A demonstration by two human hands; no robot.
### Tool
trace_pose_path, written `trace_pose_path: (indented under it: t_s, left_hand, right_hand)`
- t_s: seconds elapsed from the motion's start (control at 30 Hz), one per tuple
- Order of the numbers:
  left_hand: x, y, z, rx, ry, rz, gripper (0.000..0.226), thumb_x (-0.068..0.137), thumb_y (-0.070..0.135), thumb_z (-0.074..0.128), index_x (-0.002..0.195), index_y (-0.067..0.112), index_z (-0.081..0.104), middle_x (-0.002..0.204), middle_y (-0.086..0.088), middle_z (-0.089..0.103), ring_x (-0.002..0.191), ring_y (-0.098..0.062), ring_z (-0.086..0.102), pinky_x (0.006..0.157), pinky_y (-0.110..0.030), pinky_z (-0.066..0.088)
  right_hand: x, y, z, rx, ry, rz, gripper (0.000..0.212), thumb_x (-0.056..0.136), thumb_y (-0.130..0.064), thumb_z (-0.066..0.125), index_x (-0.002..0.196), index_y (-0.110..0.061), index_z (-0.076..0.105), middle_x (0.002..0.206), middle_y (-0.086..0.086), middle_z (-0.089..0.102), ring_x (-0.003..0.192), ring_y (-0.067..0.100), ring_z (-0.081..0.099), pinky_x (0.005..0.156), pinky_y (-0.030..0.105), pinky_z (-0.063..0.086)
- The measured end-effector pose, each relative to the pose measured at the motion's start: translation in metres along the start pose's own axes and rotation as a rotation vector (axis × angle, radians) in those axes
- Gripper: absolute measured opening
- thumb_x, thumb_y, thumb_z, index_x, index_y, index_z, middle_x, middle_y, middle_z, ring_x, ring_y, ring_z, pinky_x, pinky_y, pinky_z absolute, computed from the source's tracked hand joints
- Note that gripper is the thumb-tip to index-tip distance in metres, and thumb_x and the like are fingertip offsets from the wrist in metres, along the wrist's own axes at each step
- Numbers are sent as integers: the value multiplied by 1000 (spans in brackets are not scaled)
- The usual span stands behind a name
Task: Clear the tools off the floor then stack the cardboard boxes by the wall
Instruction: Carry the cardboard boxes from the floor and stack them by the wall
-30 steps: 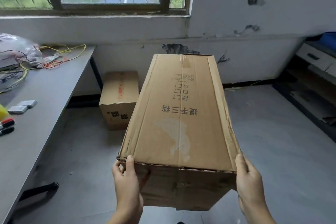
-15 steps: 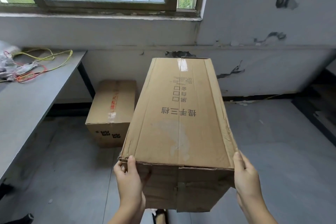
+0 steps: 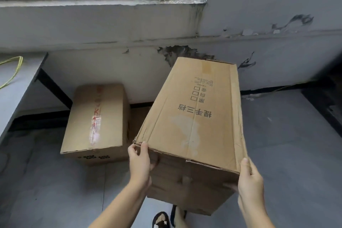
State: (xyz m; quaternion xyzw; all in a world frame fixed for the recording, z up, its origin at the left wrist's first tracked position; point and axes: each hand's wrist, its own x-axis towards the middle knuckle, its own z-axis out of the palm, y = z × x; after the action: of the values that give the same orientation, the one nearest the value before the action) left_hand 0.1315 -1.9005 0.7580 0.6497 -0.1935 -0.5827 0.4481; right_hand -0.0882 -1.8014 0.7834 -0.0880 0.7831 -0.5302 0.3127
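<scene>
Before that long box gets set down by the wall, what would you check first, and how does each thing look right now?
1. Grip: left hand and right hand each hold a near corner of the long box. Ok.
2. Box off the floor and level enough to carry: tilted a little, but held. Ok.
3. Taped box at the wall sits flat, top bare. Ok.
4. Floor between the boxes free of tools: none visible. Ok.
5. Foot under the held box. Not ok.
6. Long box's bottom flaps closed: hidden. Cannot tell.
</scene>
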Motion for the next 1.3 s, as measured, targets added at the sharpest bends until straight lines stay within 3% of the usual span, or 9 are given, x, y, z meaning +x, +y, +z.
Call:
trace_pose_path:
  t_s: [0.1, 0.23, 0.47, 0.63, 0.8, 0.9, 1.07, 1.2, 1.3]
  left_hand:
    - [41, 13, 41, 42, -43, -22, 23, 96, 26, 48, 117, 17, 43, 124, -7, 49, 110, -24, 53, 84, -45, 54]
    - [111, 27, 89, 151, -65, -38, 29, 95, 28, 48, 121, 15, 43, 122, -5, 49, 102, -17, 54, 83, -47, 56]
    - [221, 49, 140, 298, -61, -28, 34, 94, 29, 47, 124, 14, 40, 113, -3, 47, 94, -16, 50, 79, -49, 57]
    - [291, 28, 117, 394, -65, -46, 23, 91, 39, 49, 113, 34, 46, 109, 6, 58, 105, -19, 57, 91, -53, 49]
    - [376, 43, 113, 457, -134, -14, 34, 83, 44, 51, 115, 33, 49, 112, 6, 59, 108, -20, 57, 90, -51, 51]
    - [430, 62, 122, 364, -234, 4, 31, 96, 28, 45, 128, 31, 44, 122, 11, 53, 106, -7, 54, 86, -37, 50]
    - [479, 64, 108, 390, -264, -3, 54, 100, 16, 37, 150, 24, 18, 143, 8, 40, 124, -9, 42, 100, -24, 32]
    - [483, 30, 48, 681, -262, -37, 62, 101, 22, 41, 152, 24, 6, 157, 5, 17, 143, -15, 21, 113, -28, 19]
    - [481, 18, 40, 806, -342, 208, 64, 98, 14, 45, 151, 22, 11, 157, 7, 15, 144, -10, 15, 117, -29, 17]
  right_hand:
    - [33, -13, 30, 50, 39, 42, 42, 100, -30, 39, 137, -12, 46, 117, -1, 50, 99, 26, 52, 56, 45, 59]
    - [78, -19, 76, 63, 97, 106, 42, 100, -31, 38, 138, -12, 45, 125, 1, 48, 104, 24, 48, 74, 48, 54]
    - [142, -26, 159, 78, 129, 199, 42, 101, -28, 38, 139, -11, 43, 129, 4, 47, 103, 24, 46, 78, 52, 53]
    - [135, 21, 217, 121, 300, 285, 40, 100, -24, 41, 137, -10, 46, 134, 16, 50, 96, 29, 49, 45, 24, 54]
    - [130, 60, 295, 215, 319, 350, 40, 100, -19, 39, 139, -13, 43, 128, 15, 52, 115, 39, 51, 53, 22, 56]
    - [127, 81, 353, 192, 209, 392, 45, 99, -8, 40, 143, -14, 38, 122, 6, 49, 118, 30, 49, 60, 22, 57]
    - [109, 95, 449, 106, -331, 492, 67, 98, -2, 38, 150, -26, 4, 152, 0, 27, 136, 16, 34, 111, 39, 32]
    - [159, 86, 502, 27, -490, 469, 75, 99, -9, 41, 148, -24, -14, 157, 4, 16, 142, 16, 23, 112, 31, 20]
    - [190, 82, 507, -172, -618, 408, 77, 99, -17, 45, 148, -15, -14, 156, 8, 17, 142, 15, 24, 111, 27, 20]
